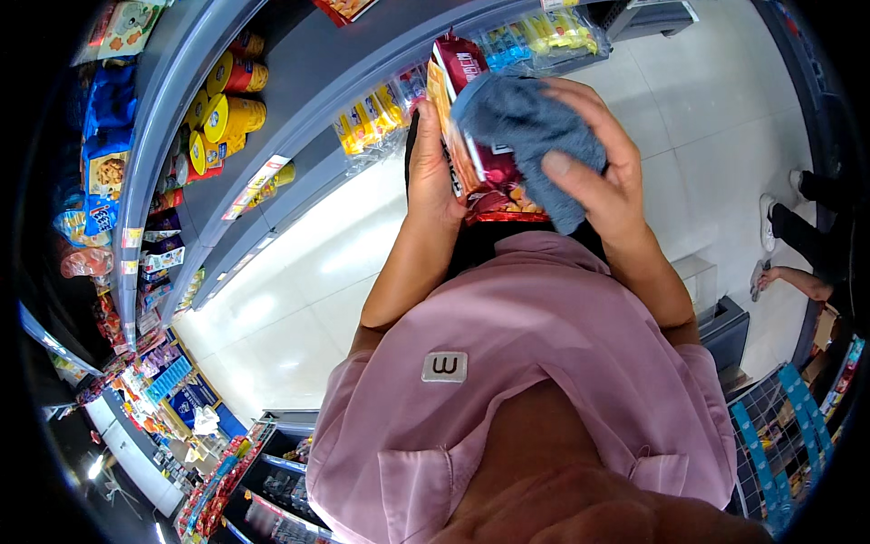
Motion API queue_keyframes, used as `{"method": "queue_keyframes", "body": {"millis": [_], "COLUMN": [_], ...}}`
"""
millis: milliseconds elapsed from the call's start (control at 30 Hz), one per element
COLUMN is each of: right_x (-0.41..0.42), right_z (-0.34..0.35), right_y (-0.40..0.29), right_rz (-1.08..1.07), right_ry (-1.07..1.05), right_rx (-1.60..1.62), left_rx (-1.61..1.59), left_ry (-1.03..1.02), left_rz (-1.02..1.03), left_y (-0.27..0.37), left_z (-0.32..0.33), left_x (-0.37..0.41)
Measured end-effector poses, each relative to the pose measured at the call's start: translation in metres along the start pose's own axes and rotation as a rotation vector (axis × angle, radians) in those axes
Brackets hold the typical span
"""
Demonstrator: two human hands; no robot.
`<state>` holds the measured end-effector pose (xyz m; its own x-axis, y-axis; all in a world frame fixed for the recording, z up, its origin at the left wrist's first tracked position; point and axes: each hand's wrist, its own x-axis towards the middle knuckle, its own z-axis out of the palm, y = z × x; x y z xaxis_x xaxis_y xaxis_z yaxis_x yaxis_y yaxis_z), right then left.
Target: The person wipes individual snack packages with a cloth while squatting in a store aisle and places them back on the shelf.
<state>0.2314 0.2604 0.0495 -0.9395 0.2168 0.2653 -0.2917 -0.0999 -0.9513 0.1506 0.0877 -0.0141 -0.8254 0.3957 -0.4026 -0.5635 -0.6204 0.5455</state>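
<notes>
My left hand (433, 170) grips the left side of a dark red and orange snack packet (464, 60), held in front of my chest. Over the packet's right side lies a blue-grey cloth (523, 122). My right hand (605, 160) clasps that cloth, thumb on top and fingers around its far edge, pressing it against the packet. Much of the packet's face is covered by the cloth. Beyond the packet, yellow packs (370, 122) and blue packs (504, 46) in clear plastic sit on the lowest shelf.
Grey store shelves (299, 88) curve along the left and far side, with yellow tubs (228, 119) and blue snack bags (109, 136) on them. Pale tiles (292, 326) cover the floor. At right, another person's hand (768, 277) holds a grey cloth. A wire rack (768, 435) stands lower right.
</notes>
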Motion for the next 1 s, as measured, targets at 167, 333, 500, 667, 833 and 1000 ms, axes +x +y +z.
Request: {"method": "queue_keyframes", "body": {"millis": [167,333,500,667,833,1000], "right_x": [0.011,0.014,0.031,0.023,0.007,0.004], "right_z": [-0.005,-0.001,0.001,0.01,0.027,0.037], "right_y": [-0.014,-0.034,-0.024,-0.018,-0.014,-0.012], "right_rz": [-0.472,-0.402,-0.389,-0.388,-0.439,-0.47], "right_ry": [-0.232,-0.302,-0.002,-0.095,-0.396,-0.346], "right_rx": [-0.507,-0.616,-0.732,-0.62,-0.491,-0.588], "left_rx": [0.159,0.333,0.335,-0.08,-0.21,0.668], "left_ry": [0.002,-0.239,-0.267,-0.15,-0.499,-0.387], "left_rz": [0.05,0.193,0.18,-0.062,-0.218,0.055], "left_y": [0.001,0.007,0.005,-0.002,0.002,0.002], "left_z": [-0.013,-0.017,-0.011,-0.027,-0.036,-0.021], "left_x": [0.002,0.001,-0.013,-0.006,0.005,-0.014]}}
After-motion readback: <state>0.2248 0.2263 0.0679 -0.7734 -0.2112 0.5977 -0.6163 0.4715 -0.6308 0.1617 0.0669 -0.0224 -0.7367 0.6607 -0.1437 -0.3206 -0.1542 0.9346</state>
